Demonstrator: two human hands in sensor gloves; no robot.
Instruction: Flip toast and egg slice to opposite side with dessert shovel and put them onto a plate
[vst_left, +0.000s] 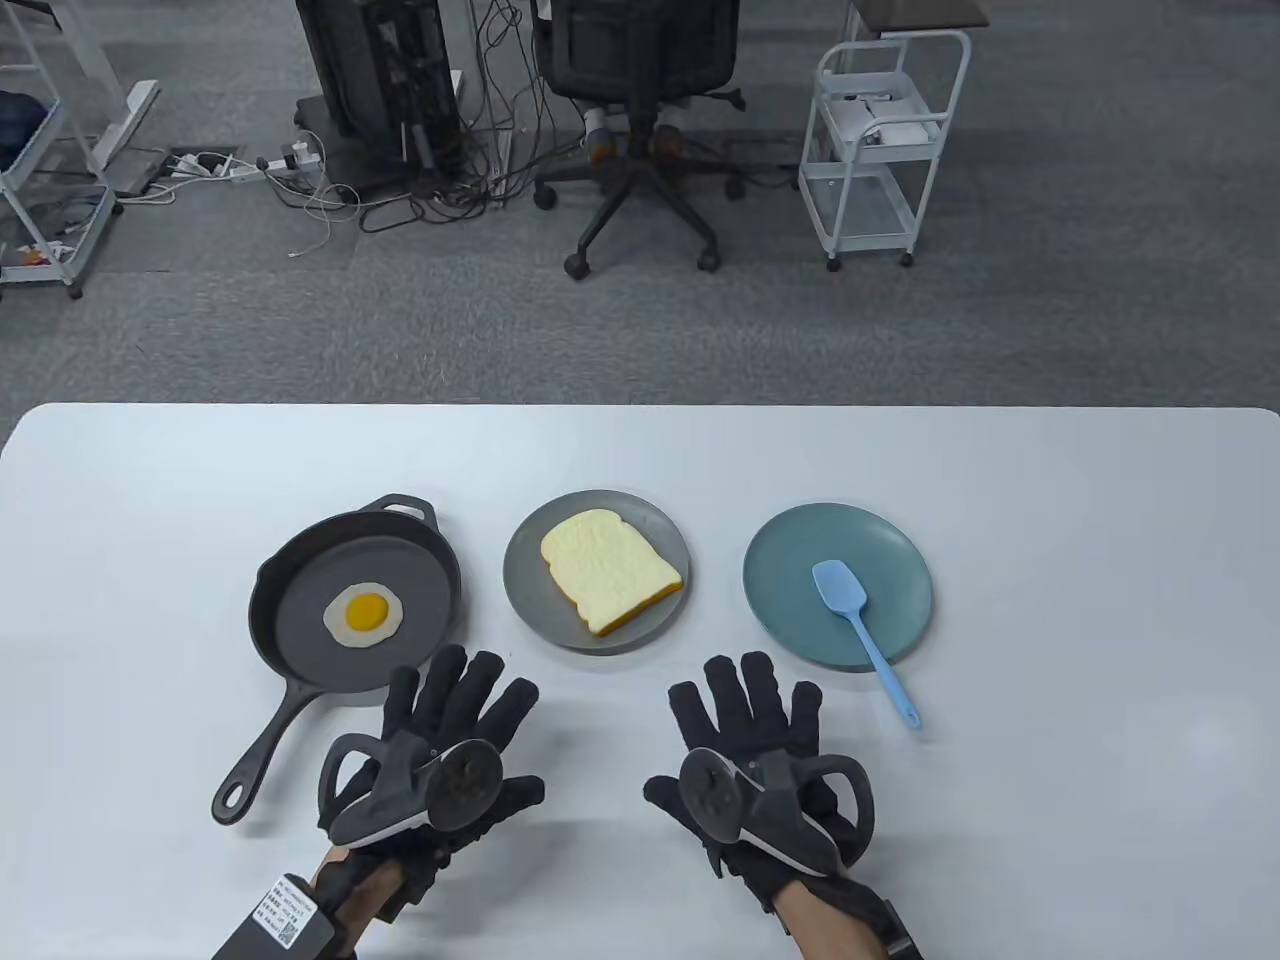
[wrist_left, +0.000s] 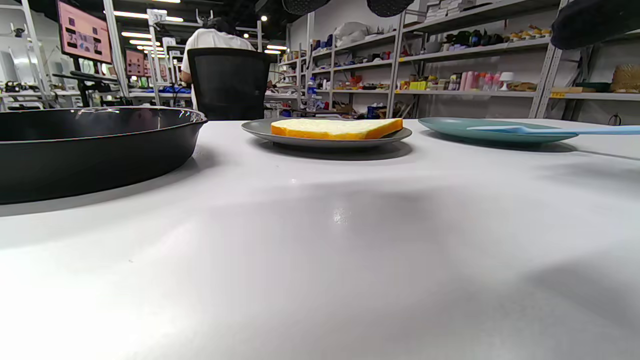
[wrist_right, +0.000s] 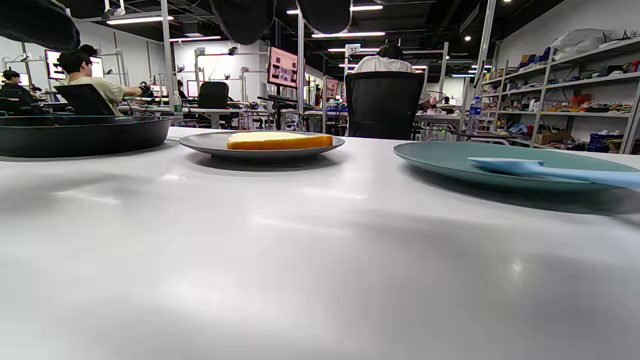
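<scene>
A fried egg slice (vst_left: 363, 613) lies in a black cast-iron pan (vst_left: 300, 640) at the left; the pan's wall (wrist_left: 90, 150) fills the left of the left wrist view. A toast slice (vst_left: 610, 572) (wrist_left: 336, 128) (wrist_right: 278, 140) rests on a grey plate (vst_left: 530, 600). A light blue dessert shovel (vst_left: 862, 630) (wrist_right: 550, 171) lies on a teal plate (vst_left: 790, 620), its handle reaching over the near rim. My left hand (vst_left: 455, 715) lies flat on the table near the pan's handle, fingers spread. My right hand (vst_left: 750, 720) lies flat too, left of the shovel's handle. Both hold nothing.
The white table (vst_left: 1050, 750) ends at a far edge, with grey carpet beyond. On that floor stand an office chair (vst_left: 640, 100), a white cart (vst_left: 880, 140) and cables. The pan's handle (vst_left: 262, 745) points toward the near left.
</scene>
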